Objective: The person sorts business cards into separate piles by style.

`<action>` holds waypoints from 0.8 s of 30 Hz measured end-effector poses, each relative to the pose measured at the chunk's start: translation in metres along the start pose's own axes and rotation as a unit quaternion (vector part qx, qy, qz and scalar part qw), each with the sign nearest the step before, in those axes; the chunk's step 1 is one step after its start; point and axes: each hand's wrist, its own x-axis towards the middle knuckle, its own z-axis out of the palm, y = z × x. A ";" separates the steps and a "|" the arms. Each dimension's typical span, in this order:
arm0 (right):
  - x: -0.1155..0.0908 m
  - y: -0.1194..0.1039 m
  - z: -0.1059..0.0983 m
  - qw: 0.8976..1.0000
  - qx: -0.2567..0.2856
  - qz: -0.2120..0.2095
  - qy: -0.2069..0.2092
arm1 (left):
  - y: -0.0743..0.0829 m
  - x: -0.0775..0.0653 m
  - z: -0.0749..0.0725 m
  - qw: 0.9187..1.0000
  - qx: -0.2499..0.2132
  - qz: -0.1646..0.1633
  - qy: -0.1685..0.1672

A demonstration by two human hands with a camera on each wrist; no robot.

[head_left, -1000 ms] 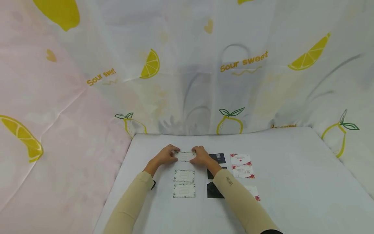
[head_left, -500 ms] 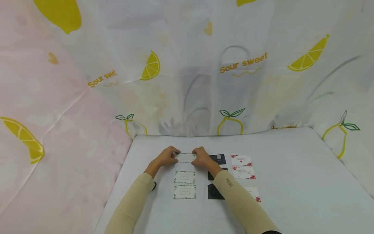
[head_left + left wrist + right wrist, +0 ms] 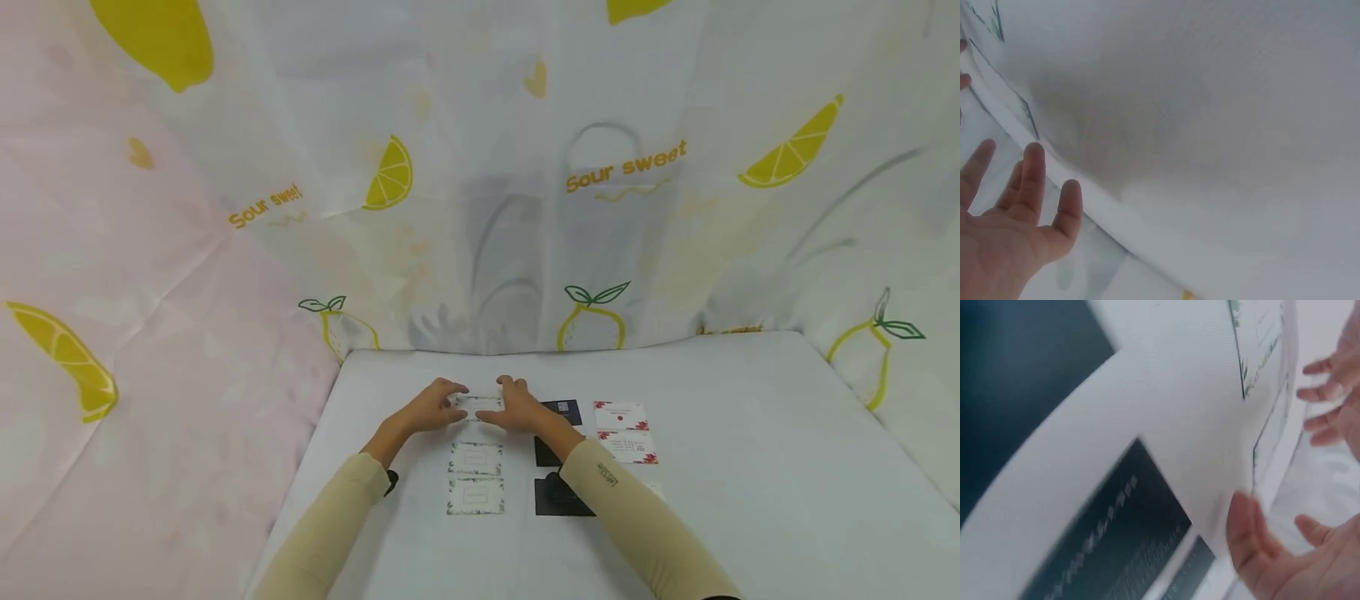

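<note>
Around the far leaf-bordered card [image 3: 478,403], my left hand [image 3: 433,407] and right hand [image 3: 519,407] sit apart, fingers spread. Two matching cards [image 3: 476,459] lined up on its near side; only its alignment seems left.

A backdrop [image 3: 480,250] rose along the far edge of a white table [image 3: 750,467] and ran down its left and right sides. The left part was pale pink, crossed by a slanting crease [image 3: 157,308]; the rest was whitish with soft grey and cream patches. Its print showed yellow lemon wedges [image 3: 795,146], small hearts [image 3: 536,79], orange "Sour sweet" lettering [image 3: 626,167] and, low down, outlined lemons [image 3: 591,329] with green leaves [image 3: 596,293]. The table's surface was plain, narrower toward the back in the head view. Light fell soft and diffuse, leaving faint shadows on the white.
</note>
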 end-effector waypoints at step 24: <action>-0.068 0.018 -0.013 0.981 -0.145 -0.121 0.050 | 0.006 -0.061 0.013 0.999 0.049 -0.005 0.009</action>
